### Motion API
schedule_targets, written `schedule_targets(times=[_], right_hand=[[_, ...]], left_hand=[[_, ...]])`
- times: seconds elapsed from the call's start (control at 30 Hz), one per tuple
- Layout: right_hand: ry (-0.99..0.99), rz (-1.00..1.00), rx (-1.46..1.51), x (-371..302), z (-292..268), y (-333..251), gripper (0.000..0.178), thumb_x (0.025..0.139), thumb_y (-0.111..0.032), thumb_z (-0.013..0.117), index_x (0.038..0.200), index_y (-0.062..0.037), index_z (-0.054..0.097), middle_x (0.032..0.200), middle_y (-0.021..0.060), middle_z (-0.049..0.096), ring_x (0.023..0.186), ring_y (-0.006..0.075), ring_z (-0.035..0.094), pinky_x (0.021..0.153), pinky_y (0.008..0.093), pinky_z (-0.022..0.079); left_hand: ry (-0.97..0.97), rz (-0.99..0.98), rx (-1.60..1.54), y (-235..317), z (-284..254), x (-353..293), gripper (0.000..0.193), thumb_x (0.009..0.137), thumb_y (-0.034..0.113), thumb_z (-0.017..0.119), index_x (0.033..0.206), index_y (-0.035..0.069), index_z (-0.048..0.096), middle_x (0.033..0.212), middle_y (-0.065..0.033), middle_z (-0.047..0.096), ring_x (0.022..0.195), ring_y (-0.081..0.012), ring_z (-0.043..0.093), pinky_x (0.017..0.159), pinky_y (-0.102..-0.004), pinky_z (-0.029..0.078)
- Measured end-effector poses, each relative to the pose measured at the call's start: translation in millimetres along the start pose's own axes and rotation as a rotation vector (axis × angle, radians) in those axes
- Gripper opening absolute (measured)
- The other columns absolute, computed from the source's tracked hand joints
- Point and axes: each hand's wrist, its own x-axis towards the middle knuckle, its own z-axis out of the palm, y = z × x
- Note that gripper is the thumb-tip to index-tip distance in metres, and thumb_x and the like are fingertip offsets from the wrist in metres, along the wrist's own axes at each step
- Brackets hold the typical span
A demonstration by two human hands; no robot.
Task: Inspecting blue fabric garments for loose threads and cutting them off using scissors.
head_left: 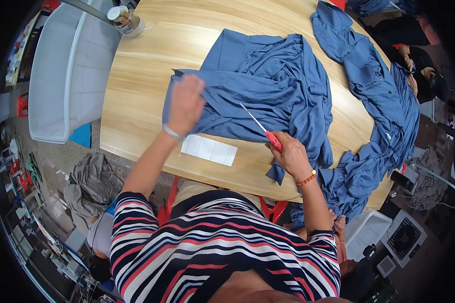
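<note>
A blue-grey garment (268, 76) with buttons lies spread and rumpled on the wooden table (146, 86). Over its left end, near a folded edge, is my left hand (186, 102); motion smears its fingers, so their hold cannot be made out. My right hand (290, 154) is closed round the red handle of slim scissors (258, 122), whose pointed blades aim up and left across the cloth. Between the hands, at the near side of the garment, lies a white strip of paper labels (209, 150).
More blue garments (369, 86) are heaped along the table's right side, hanging over its edge. A jar (125, 21) stands at the far left corner beside a pale plastic bin (50, 76). Grey cloth (91, 182) lies on the floor. Other people (422, 70) sit close by.
</note>
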Motion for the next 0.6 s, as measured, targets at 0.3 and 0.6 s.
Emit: schedule_targets(times=[0.3,0.6], right_hand=[[-0.167,-0.02,-0.288,15.3,19.5,-32.7,0.026,0.084,-0.03,0.065,0.091,-0.0061,0.058,0.059,0.0156,0.059,0.058,0.0335,0.062,0.053,0.0429,0.048],[-0.198,-0.06,-0.302,25.8,28.4,-31.5,0.025,0.086,-0.029,0.061,0.092,-0.0048,0.057,0.066,0.0165,0.063,0.063,0.0348,0.063,0.055,0.0443,0.048]], left_hand=[[-0.274,0.063,-0.034,24.5,53.4,-47.1,0.052,0.084,0.036,0.064,0.134,0.026,0.051,0.151,-0.0072,0.031,0.14,-0.0376,0.022,0.112,-0.0567,0.013],[-0.258,0.045,-0.07,20.3,44.4,-48.4,0.056,0.084,0.035,0.064,0.136,0.021,0.049,0.149,-0.0084,0.034,0.139,-0.0393,0.022,0.112,-0.0559,0.014]])
